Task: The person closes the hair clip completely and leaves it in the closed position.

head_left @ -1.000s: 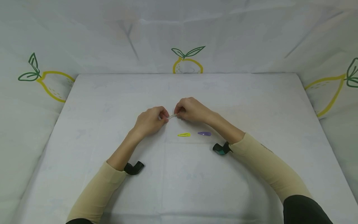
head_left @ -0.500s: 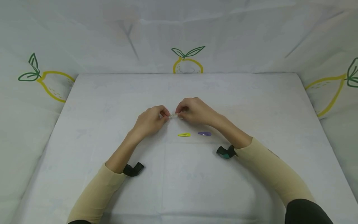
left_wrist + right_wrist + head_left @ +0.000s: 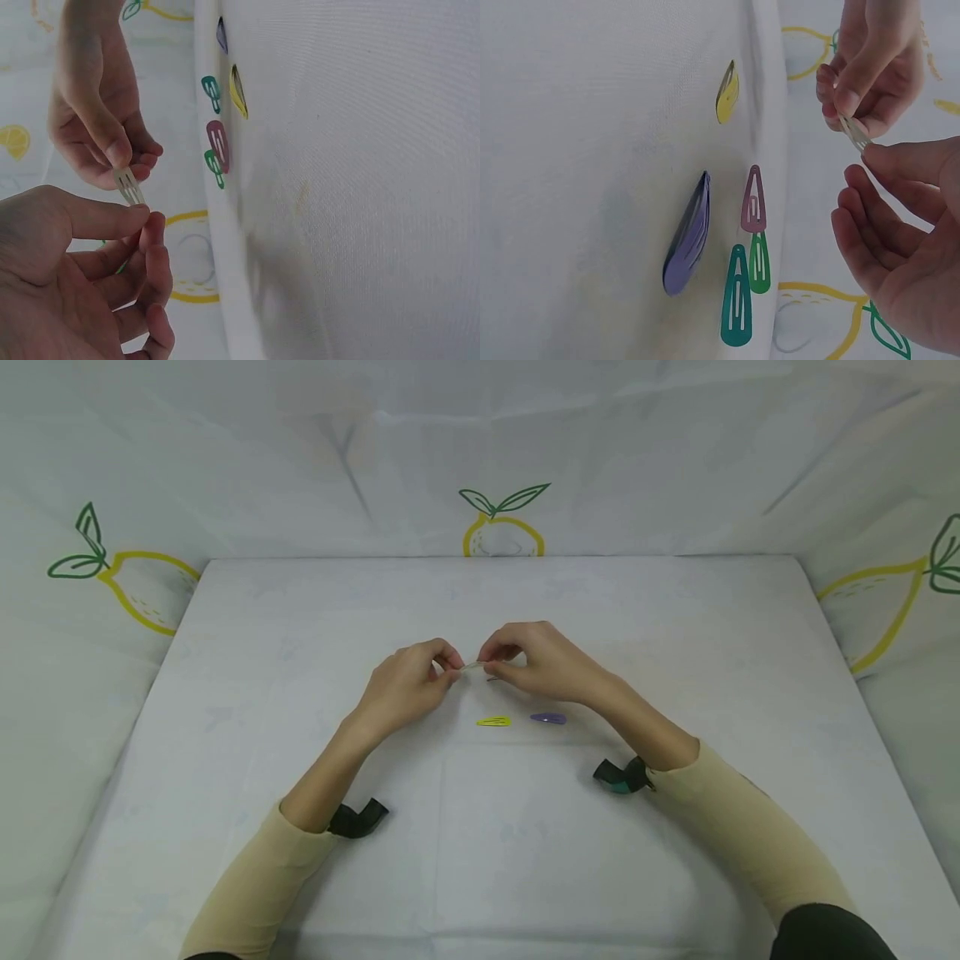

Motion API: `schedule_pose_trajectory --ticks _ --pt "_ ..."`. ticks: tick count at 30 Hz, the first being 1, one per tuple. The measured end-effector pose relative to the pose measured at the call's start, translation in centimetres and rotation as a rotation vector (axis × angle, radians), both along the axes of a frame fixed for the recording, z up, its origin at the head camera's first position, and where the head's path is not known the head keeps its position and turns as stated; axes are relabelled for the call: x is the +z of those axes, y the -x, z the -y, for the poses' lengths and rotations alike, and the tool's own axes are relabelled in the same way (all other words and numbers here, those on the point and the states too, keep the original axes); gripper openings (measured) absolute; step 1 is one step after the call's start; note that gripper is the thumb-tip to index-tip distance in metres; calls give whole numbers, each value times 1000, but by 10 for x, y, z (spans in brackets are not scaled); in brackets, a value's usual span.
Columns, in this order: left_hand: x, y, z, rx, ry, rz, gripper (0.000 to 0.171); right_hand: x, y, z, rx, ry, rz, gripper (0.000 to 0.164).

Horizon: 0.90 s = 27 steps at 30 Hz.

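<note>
Hair clip (image 3: 130,187), the pale one, edges rightward near the middle of the frame, pinched at both ends!

Left hand (image 3: 408,683) grips one end between thumb and finger, right hand (image 3: 543,664) pinches the other, and the pair drifts right in the head view as the right sleeve (image 3: 757,827) swings towards the lower right. Now a dark sliver (image 3: 492,679) peeks out below the right thumb, too small to identify; the yellow clip (image 3: 493,722) and purple clip (image 3: 548,718) stay put. Handling looks unfinished, since neither hand has let go.
</note>
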<state>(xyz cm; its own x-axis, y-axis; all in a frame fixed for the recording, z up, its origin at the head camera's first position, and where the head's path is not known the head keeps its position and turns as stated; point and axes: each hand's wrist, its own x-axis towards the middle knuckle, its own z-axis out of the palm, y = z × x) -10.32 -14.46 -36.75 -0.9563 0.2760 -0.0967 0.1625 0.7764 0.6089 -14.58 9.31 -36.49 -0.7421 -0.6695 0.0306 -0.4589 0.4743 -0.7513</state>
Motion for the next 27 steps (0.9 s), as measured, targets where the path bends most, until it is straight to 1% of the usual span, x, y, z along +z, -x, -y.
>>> schedule_pose_trajectory --ticks 7,11,15,18,22,27 --pt "8 -5 -4 -1 -58 -3 14 5 -4 -9 -8 53 4 12" --pt "9 -6 -5 -7 -106 2 15 6 -7 -13 -8 78 10 11" --pt "10 -9 -5 -14 -166 36 17 7 -8 -15 -3 105 28 10" --pt "12 -12 -6 -21 -198 50 17 8 -10 -18 -2 124 59 11" --pt "16 -17 -7 -28 -214 41 15 12 -13 -21 0 147 106 11" --pt "20 -22 -9 -31 -222 38 13 16 -15 -24 7 159 130 11"
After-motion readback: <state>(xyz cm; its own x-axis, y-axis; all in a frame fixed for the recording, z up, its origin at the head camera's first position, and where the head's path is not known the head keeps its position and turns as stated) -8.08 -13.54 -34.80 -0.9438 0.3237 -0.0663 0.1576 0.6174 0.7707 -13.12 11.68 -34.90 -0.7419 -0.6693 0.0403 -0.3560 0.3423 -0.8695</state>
